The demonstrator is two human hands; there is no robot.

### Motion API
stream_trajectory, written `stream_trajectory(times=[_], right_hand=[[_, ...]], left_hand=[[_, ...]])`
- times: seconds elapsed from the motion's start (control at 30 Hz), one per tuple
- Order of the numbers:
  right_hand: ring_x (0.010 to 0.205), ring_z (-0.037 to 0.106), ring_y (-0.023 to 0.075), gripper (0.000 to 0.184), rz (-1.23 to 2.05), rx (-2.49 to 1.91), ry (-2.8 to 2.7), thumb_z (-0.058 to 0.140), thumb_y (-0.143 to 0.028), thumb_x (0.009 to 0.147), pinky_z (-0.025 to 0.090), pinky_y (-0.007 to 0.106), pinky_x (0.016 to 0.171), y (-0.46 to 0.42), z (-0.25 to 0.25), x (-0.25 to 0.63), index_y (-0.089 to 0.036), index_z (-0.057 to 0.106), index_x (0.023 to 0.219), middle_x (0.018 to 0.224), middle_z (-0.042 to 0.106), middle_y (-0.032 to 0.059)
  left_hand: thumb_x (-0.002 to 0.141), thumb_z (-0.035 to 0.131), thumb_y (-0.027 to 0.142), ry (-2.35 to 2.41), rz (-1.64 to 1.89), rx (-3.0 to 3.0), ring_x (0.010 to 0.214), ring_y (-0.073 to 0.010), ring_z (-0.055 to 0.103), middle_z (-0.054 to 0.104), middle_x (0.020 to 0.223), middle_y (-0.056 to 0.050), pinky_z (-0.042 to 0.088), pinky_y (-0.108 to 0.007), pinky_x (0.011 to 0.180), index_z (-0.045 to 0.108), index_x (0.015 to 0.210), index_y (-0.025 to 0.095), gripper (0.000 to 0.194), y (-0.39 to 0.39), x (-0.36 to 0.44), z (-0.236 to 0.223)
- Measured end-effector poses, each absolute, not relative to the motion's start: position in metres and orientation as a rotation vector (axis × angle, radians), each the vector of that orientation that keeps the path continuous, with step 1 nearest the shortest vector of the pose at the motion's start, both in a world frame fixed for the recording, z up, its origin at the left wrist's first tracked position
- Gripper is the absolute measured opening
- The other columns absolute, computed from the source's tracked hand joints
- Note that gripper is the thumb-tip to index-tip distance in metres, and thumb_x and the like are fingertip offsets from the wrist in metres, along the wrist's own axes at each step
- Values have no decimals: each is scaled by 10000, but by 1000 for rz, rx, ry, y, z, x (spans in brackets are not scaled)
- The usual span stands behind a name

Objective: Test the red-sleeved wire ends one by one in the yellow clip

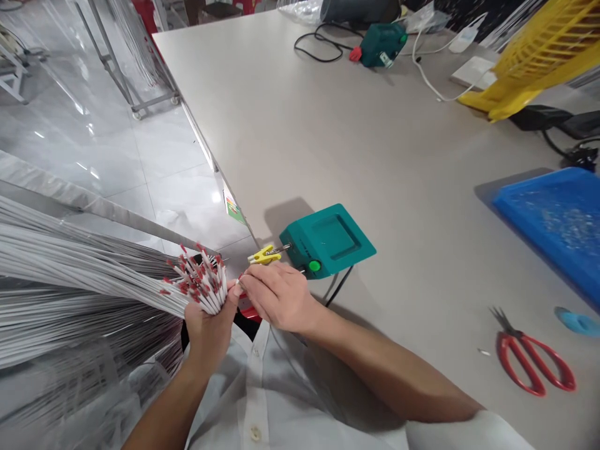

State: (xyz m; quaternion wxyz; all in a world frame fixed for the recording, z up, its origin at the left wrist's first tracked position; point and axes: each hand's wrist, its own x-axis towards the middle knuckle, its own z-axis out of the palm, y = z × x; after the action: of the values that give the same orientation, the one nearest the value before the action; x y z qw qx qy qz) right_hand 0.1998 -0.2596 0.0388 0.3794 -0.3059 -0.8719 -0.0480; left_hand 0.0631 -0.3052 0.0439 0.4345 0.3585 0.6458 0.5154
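My left hand point(210, 328) is wrapped round a thick bundle of white wires point(209, 299) whose tips are red. The long wires run off to the left, past the table's edge. Beside it, my right hand point(279, 294) has its fingers pinched together close to my left thumb, at the bundle's right side. Whatever sits in that pinch is too small and covered to name. Just beyond my right hand is a green device point(328, 240) with a green knob. A yellow clip point(265, 255) is attached to the device's near left side.
Red-handled scissors point(529, 356) and a blue tray point(557, 225) lie to the right on the grey table point(351, 144). A yellow fan point(539, 62) and a second green device point(382, 44) with cables stand at the back. A wheeled metal rack point(117, 69) stands on the floor.
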Motion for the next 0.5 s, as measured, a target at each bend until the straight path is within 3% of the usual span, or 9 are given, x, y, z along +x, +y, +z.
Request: stream_trajectory(times=[0.1, 0.27, 0.37, 0.5], right_hand=[[724, 600, 152, 146, -13, -735, -2260, 508, -128, 820, 478, 277, 648, -259, 42, 205, -147, 613, 919, 876, 653, 78], [797, 600, 134, 156, 790, -932, -1837, 481, -165, 852, 496, 243, 637, -259, 56, 207, -169, 603, 948, 896, 624, 79], [724, 592, 128, 200, 1134, -1035, -1683, 522, -254, 841, 483, 233, 571, -256, 62, 203, -156, 608, 992, 904, 634, 84], [620, 548, 111, 170, 1382, -1082, -1686, 622, -304, 754, 445, 219, 520, -252, 63, 194, -147, 656, 808, 783, 630, 51]], left_hand=[[691, 672, 287, 1648, 1245, 910, 665, -162, 620, 644, 623, -8, 495, -257, 628, 712, 782, 156, 165, -304, 60, 44], [686, 672, 307, 1761, 1173, 923, 733, -177, 629, 682, 725, -31, 498, -282, 690, 699, 777, 151, 183, -302, 54, 48], [675, 674, 299, 1722, 1134, 949, 717, -175, 631, 682, 709, -25, 501, -279, 685, 693, 763, 153, 172, -301, 55, 53], [658, 670, 264, 1632, 1131, 985, 659, -169, 631, 670, 646, -20, 508, -264, 633, 684, 690, 145, 125, -300, 58, 61]])
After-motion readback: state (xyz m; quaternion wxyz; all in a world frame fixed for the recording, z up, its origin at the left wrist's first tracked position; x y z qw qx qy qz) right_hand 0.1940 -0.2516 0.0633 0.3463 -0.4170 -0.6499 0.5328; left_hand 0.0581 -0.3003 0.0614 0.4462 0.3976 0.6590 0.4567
